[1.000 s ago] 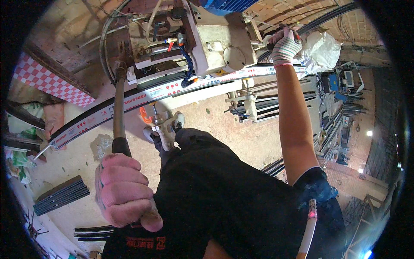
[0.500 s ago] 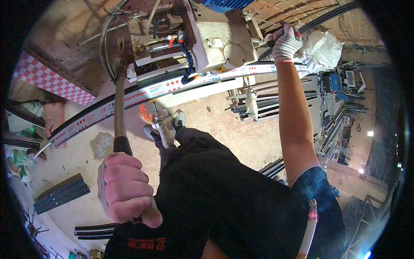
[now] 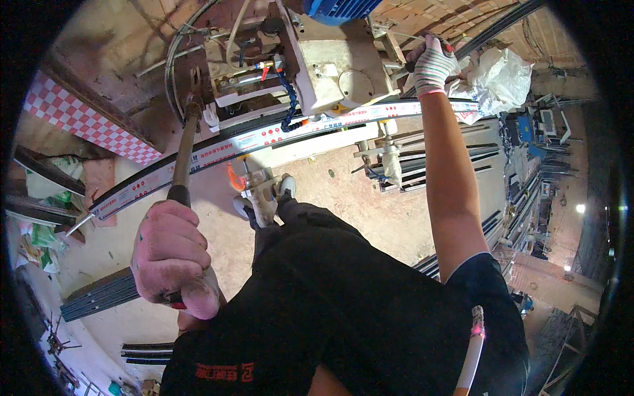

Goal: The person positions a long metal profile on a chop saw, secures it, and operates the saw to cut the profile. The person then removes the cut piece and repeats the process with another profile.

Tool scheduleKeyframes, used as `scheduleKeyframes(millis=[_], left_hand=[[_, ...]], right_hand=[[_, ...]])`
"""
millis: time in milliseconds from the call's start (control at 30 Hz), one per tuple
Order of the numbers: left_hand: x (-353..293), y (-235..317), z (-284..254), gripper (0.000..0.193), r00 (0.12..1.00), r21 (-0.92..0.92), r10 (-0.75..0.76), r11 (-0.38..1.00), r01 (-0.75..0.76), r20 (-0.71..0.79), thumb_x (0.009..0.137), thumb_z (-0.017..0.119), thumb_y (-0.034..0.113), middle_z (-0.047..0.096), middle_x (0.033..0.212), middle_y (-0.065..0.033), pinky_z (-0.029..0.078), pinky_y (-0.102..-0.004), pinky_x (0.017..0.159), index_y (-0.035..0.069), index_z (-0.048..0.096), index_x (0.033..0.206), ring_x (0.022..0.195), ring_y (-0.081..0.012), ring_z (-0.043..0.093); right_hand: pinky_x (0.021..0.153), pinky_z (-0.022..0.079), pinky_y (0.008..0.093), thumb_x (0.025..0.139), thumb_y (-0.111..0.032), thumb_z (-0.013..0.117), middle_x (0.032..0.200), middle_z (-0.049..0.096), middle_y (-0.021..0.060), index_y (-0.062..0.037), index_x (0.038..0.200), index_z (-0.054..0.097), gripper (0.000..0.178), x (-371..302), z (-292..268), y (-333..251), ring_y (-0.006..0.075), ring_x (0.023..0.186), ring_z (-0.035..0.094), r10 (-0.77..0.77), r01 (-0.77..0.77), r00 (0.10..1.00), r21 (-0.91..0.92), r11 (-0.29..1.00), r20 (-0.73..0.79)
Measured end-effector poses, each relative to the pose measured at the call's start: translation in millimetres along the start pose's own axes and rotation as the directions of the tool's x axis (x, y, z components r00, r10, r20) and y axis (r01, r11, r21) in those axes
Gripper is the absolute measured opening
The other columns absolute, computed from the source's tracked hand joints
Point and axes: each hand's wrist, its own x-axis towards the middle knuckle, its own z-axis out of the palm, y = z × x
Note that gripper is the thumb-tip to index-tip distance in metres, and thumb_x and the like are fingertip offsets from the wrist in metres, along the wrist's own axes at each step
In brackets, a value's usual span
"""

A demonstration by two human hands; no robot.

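My left hand, in a pink-coated glove, is wrapped round the dark grip of a long metal lever. The lever slants up to a pivot beside a pale machine. My right arm is stretched out far to the right. On that side my right hand, in a striped knit glove, is closed round a dark handle at the machine's side, mostly hidden by the fingers. A long profile strip with printed white film lies across the machine's front edge, between my two hands.
A blue motor tops the machine, and a blue segmented hose bends down to the strip. Crumpled clear plastic lies right of my right hand. Dark profiles are stacked on the floor. A lit cigarette shows at the lower right.
My left hand has moved left and a little away from me with the lever, which now leans more. My right hand stays on its handle. The whole view has shifted slightly.
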Motion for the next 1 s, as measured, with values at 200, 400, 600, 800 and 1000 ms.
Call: scheduleKeyframes(millis=[200, 400, 600, 800, 1000], left_hand=[[4, -2, 2, 0.019, 1.000, -0.026, 0.002, 1.000, -0.002, -0.011, 0.094, 0.057, 0.025, 0.050, 0.063, 0.0005, 0.037, -0.0355, 0.060, 0.014, 0.049, 0.081, 0.060, -0.0159, 0.046], [1, -3, -1, 0.041, 0.999, -0.054, -0.015, 0.998, 0.012, -0.041, 0.091, 0.075, 0.047, 0.060, 0.070, 0.0024, 0.048, -0.0340, 0.064, 0.012, 0.056, 0.082, 0.064, -0.0155, 0.057], [-3, 1, 4, 0.023, 0.999, -0.003, -0.010, 1.000, 0.010, -0.036, 0.096, 0.058, 0.030, 0.050, 0.064, 0.0020, 0.036, -0.0345, 0.059, 0.014, 0.050, 0.081, 0.061, -0.0151, 0.044], [-3, -6, -4, 0.033, 0.999, -0.077, 0.038, 0.996, -0.037, 0.013, 0.093, 0.072, 0.038, 0.059, 0.069, 0.0029, 0.046, -0.0330, 0.059, 0.013, 0.055, 0.079, 0.060, -0.0141, 0.055], [-7, -6, -1, 0.034, 0.997, -0.030, 0.033, 0.999, -0.035, -0.063, 0.093, 0.071, 0.040, 0.058, 0.068, 0.0029, 0.047, -0.0334, 0.059, 0.013, 0.055, 0.079, 0.059, -0.0145, 0.055]], right_hand=[[0.040, 0.042, 0.0328, 0.096, -0.020, 0.060, 0.056, 0.056, 0.0048, -0.0066, 0.079, 0.060, 0.022, -6, -3, -3, 0.0167, 0.042, 0.053, -0.066, 0.066, 0.997, -0.007, 0.998, 0.045], [0.040, 0.043, 0.0323, 0.097, -0.020, 0.060, 0.056, 0.054, 0.0034, -0.0077, 0.077, 0.058, 0.023, -3, -3, -4, 0.0156, 0.043, 0.052, -0.040, 0.039, 0.997, 0.016, 0.999, 0.059], [0.040, 0.042, 0.0323, 0.098, -0.018, 0.058, 0.055, 0.055, 0.0045, -0.0067, 0.075, 0.059, 0.025, -9, 1, -9, 0.0165, 0.041, 0.052, -0.057, 0.060, 0.997, -0.055, 0.997, 0.045], [0.040, 0.044, 0.0336, 0.097, -0.016, 0.059, 0.055, 0.055, 0.0056, -0.0049, 0.079, 0.060, 0.021, -10, 3, -9, 0.0172, 0.040, 0.052, -0.065, 0.066, 0.997, -0.012, 0.998, 0.030], [0.039, 0.043, 0.0340, 0.096, -0.016, 0.061, 0.055, 0.055, 0.0055, -0.0053, 0.080, 0.061, 0.019, -10, 1, -10, 0.0177, 0.039, 0.051, -0.020, 0.019, 0.999, 0.040, 0.999, 0.037]])
